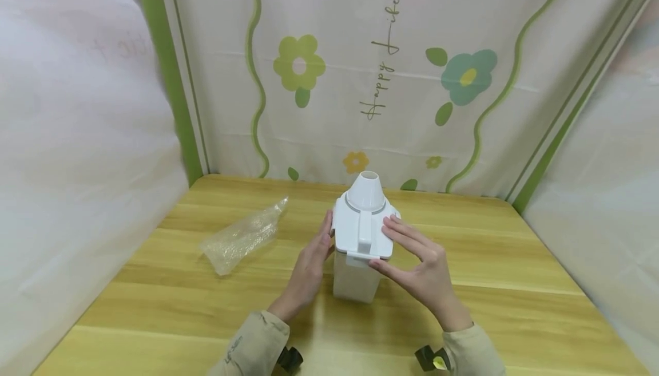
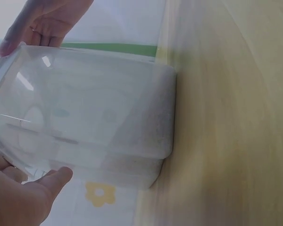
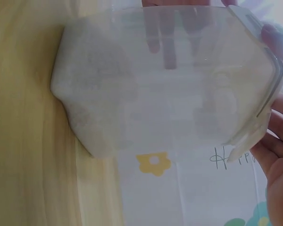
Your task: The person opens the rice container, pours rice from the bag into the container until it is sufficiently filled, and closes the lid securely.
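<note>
A tall clear plastic storage container (image 1: 355,281) stands upright on the table, with pale, grainy contents (image 3: 96,94) heaped in its lower part. Its white lid (image 1: 342,233) carries a cone-shaped spout (image 1: 366,193) and a raised handle bar (image 1: 364,230). Along the container's left side lies my left hand (image 1: 307,270), its straight fingers against the wall; they show through the clear plastic in the right wrist view. My right hand (image 1: 424,270) grips the lid at its near right corner, thumb at the front tab (image 1: 357,258) and fingers over the right edge.
A crumpled clear bubble-wrap bag (image 1: 244,241) lies left of the container on the wooden table (image 1: 494,250). A printed curtain (image 1: 329,130) hangs behind the table's far edge, and pale cloth walls (image 1: 87,135) stand at both sides.
</note>
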Demonstrator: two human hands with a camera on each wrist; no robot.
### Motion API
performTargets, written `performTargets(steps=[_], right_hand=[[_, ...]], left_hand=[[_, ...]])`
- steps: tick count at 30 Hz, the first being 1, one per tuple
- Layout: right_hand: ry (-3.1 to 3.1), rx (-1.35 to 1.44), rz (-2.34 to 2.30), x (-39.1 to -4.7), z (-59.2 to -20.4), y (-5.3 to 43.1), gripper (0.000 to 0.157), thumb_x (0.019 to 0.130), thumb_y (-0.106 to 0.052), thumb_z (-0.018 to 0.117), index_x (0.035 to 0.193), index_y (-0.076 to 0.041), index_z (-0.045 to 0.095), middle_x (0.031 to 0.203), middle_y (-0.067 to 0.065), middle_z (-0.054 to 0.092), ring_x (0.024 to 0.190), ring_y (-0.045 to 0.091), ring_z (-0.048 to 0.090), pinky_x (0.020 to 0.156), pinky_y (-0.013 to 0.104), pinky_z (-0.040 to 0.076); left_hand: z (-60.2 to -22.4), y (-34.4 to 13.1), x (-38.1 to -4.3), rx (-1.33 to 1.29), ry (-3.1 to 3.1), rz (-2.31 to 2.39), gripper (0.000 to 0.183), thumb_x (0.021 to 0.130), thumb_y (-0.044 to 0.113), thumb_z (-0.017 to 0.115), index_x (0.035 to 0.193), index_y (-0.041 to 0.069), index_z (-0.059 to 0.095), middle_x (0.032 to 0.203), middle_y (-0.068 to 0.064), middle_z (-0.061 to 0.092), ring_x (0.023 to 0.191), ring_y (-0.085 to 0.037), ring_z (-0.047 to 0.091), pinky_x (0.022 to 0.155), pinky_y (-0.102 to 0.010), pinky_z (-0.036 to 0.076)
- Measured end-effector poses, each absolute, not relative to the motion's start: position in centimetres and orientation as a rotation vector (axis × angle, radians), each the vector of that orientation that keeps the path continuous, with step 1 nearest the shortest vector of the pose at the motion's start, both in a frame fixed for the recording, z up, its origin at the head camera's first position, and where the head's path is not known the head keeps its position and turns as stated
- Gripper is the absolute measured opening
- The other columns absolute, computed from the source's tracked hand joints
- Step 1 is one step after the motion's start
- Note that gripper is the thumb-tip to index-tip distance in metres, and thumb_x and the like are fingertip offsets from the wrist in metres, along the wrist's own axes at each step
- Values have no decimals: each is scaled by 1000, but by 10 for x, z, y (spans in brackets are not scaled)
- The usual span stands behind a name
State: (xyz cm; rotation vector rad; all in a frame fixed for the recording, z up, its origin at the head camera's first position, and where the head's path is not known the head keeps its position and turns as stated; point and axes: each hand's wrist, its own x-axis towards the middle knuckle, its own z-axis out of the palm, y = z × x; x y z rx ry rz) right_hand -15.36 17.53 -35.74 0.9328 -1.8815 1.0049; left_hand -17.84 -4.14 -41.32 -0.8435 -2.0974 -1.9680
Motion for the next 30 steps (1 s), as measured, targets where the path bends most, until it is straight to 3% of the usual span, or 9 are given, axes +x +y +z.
performTargets(steps=[9, 19, 30], right_hand=[[-1859, 904, 1013, -154, -356, 174, 55, 81, -39, 81, 101, 11, 71, 108, 28, 67, 102, 48, 62, 100, 36, 46], [-1864, 899, 1028, -153, -356, 173, 51, 78, -35, 85, 100, 10, 72, 107, 27, 67, 101, 47, 63, 99, 34, 48], [-1872, 893, 1039, -156, -360, 175, 53, 76, -37, 86, 101, 8, 72, 109, 26, 67, 103, 45, 63, 99, 33, 47]], left_hand=[[-412, -35, -180, -819, -2123, -1911, 52, 111, 30, 20, 158, 9, 11, 161, 4, 11, 143, -17, 22, 113, -34, 26], [-413, -34, -177, -759, -2192, -1846, 55, 110, 35, 18, 158, 8, 10, 161, 5, 10, 144, -17, 19, 117, -39, 16], [-415, -35, -176, -760, -2202, -1820, 51, 110, 30, 17, 158, 17, 8, 161, 2, 12, 143, -19, 22, 116, -43, 18]])
